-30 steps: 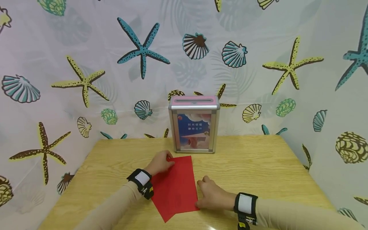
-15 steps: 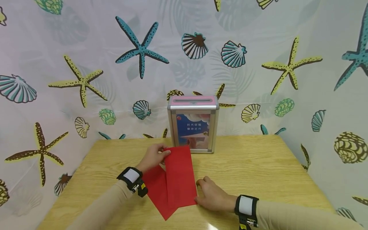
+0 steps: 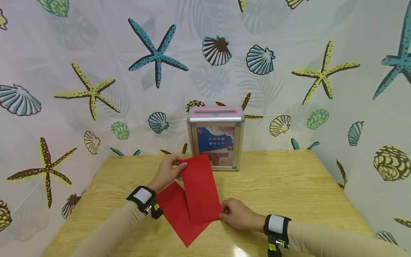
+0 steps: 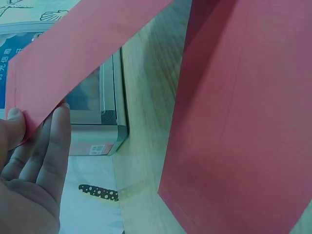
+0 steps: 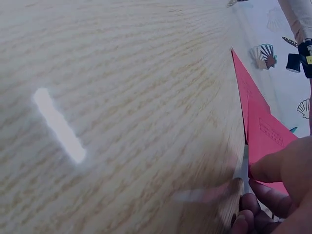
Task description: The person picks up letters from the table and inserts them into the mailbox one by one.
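Note:
A red envelope (image 3: 201,191) is held at opposite corners, its far end raised and overlapping the foot of the box in the head view. My left hand (image 3: 167,173) pinches the far left corner; in the left wrist view the thumb lies on top and the fingers (image 4: 54,156) underneath. At the near right corner my right hand (image 3: 238,214) pinches the envelope close over the table, thumb on its face in the right wrist view. A second red envelope (image 3: 174,208) lies flat and slanted on the table below, partly covered by the first.
An upright silver-framed letter box (image 3: 216,120) with a slot in its pink top (image 3: 202,114) stands at the back of the wooden table (image 3: 282,185). A curtain (image 3: 122,28) printed with starfish and shells surrounds the table's back and sides.
My left hand has lifted the top envelope's far end and moved it away and slightly left, uncovering more of the lower envelope. My right hand has stayed near the same corner.

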{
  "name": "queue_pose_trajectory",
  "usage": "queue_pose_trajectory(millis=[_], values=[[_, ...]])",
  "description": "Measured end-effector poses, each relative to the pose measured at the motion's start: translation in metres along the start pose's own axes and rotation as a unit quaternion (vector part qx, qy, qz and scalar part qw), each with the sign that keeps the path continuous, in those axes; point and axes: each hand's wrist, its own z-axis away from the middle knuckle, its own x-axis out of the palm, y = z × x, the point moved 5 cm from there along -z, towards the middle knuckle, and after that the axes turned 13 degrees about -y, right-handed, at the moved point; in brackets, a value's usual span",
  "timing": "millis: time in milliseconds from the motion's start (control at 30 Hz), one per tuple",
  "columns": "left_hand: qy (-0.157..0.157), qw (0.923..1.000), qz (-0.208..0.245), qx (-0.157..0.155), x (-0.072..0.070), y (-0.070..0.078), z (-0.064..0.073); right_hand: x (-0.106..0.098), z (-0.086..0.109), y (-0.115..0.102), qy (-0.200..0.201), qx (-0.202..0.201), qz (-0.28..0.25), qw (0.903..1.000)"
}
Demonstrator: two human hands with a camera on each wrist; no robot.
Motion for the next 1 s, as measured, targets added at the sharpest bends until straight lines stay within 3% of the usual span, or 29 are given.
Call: queue_pose_trajectory(millis=[267, 467, 600, 900, 1000], values=[[-0.02, 0.9992, 0.028, -0.018, 0.006, -0.005, 0.004, -0.003, -0.001, 0.002, 0.01, -0.001, -0.013, 0.9999], [-0.03, 0.9988, 0.034, -0.017, 0.008, 0.002, 0.006, -0.006, 0.001, 0.003, 0.002, 0.01, -0.053, 0.9985], [-0.035, 0.9982, 0.048, -0.003, 0.008, 0.013, 0.005, -0.01, 0.002, 0.005, 0.007, 0.011, -0.063, 0.9979], [-0.047, 0.9975, 0.005, 0.052, 0.001, 0.06, 0.003, -0.025, -0.003, 0.006, 0.059, -0.032, -0.066, 0.9955], [-0.043, 0.9968, -0.01, 0.067, 0.002, 0.066, 0.002, -0.032, -0.005, 0.002, 0.08, -0.042, -0.077, 0.993]])
